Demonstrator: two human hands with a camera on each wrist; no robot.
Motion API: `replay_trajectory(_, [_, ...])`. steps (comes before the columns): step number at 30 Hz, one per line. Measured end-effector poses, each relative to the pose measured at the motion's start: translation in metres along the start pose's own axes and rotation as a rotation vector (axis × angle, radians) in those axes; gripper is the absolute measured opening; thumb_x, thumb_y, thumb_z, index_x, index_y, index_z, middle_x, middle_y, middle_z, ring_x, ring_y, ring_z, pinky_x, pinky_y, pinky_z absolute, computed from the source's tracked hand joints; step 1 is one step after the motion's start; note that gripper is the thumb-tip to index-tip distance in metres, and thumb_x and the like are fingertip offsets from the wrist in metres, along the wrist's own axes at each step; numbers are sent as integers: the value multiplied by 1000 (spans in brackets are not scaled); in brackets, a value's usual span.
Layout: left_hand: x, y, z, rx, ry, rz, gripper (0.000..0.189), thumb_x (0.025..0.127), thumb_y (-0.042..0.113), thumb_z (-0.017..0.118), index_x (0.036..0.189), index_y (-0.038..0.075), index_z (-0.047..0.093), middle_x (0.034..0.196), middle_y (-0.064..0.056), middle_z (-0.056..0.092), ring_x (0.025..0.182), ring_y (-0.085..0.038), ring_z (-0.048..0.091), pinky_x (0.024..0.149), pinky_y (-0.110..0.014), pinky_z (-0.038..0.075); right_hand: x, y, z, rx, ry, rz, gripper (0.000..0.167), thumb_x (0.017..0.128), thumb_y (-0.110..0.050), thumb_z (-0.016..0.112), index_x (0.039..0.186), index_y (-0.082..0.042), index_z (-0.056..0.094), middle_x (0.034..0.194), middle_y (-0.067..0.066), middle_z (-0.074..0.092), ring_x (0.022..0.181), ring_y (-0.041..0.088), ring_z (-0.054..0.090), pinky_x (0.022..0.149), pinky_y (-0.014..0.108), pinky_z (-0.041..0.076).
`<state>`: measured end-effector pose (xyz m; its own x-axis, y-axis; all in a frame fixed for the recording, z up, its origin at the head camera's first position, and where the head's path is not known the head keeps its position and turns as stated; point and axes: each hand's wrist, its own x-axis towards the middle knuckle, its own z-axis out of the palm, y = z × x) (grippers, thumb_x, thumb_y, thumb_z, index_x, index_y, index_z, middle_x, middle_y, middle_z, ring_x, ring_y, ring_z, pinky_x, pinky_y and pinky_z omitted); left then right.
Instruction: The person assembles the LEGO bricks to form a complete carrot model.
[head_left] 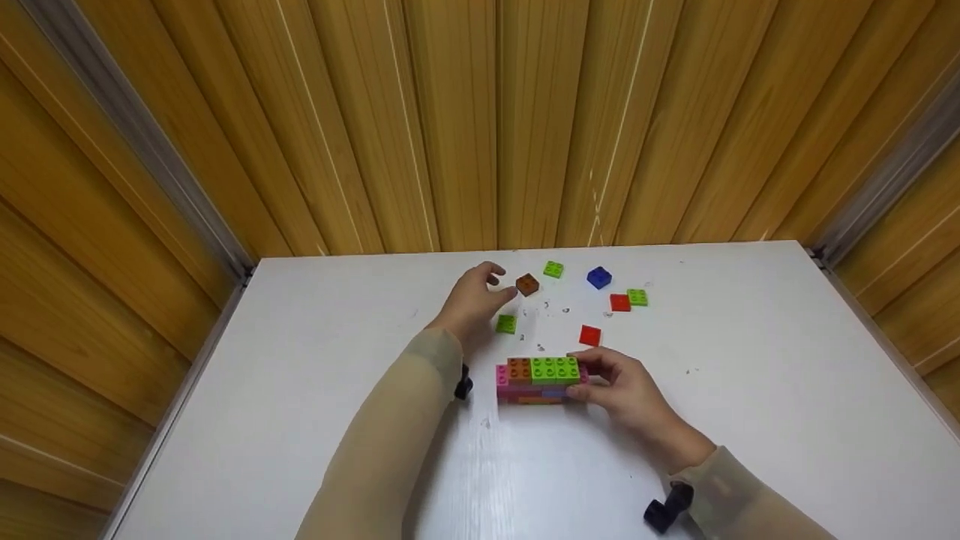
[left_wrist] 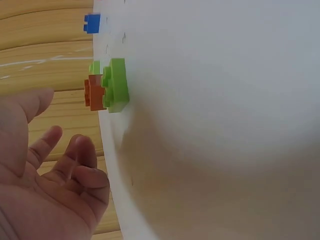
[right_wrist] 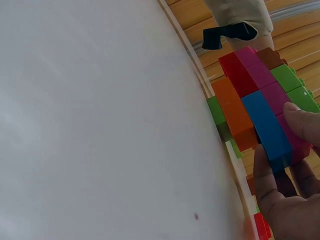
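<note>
A block of stacked toy bricks point(head_left: 538, 390), with pink, brown and light green on top, is gripped at its right end by my right hand point(head_left: 622, 386). In the right wrist view the stack's layers point(right_wrist: 270, 120) show red, orange, blue and magenta sides, thumb on one side and fingers on the other. My left hand point(head_left: 476, 296) reaches over the table with fingers loosely bent and nothing in them. Its thumb is close beside a brown brick point(head_left: 527, 285); in the left wrist view a gap separates the hand point(left_wrist: 55, 170) from that brick point(left_wrist: 96, 94). A green brick point(head_left: 506, 324) lies near the left wrist.
Loose on the white table point(head_left: 315, 375) lie a light green brick point(head_left: 553, 269), a blue brick point(head_left: 599, 277), a red brick point(head_left: 620, 302) against another green brick point(head_left: 637, 297), and a red brick point(head_left: 590, 335) nearer the stack. A wood-patterned wall point(head_left: 495, 150) rises behind the table.
</note>
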<state>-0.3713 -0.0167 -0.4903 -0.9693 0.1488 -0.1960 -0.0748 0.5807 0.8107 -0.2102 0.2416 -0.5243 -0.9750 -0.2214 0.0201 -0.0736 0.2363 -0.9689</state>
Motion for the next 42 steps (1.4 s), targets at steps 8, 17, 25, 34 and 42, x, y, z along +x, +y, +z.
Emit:
replay_trajectory(8, [16,12,22,55,35,-23,60,101,39,87,151,16,65,152,-8,67,135,-27,64,124,-49,53,-2,-1,-1,-11,0,30,45,97,-6,87,140,-5,73,142,16,75,126,19,71,107,20,58])
replay_trajectory(17, [21,15,30,236,90,19,56,105,35,83,153,11,69,142,-8,74,130,-25,68,119,-44,55,-1,-4,-1,-24,0,-17,47,96,-6,88,140,-1,73,138,20,76,120,13,73,107,23,57])
replay_trajectory(25, [23,13,31,234,76,55,48,107,28,81,150,9,71,137,-9,76,125,-25,68,118,-45,56,-2,0,0,-32,7,-16,45,96,-9,89,138,-4,74,137,17,78,121,15,73,110,25,55])
replay_trajectory(34, [27,8,33,243,82,86,47,105,29,83,145,7,72,139,-12,75,128,-27,69,120,-46,55,-1,1,0,-30,1,18,45,97,-11,89,139,-8,74,140,14,76,129,24,71,110,22,55])
replay_trajectory(42, [28,2,28,96,57,16,39,102,24,85,136,10,74,132,-8,75,121,-27,66,116,-46,57,-2,2,1,-43,8,-3,45,96,-10,89,138,-9,74,138,13,77,124,19,72,109,23,56])
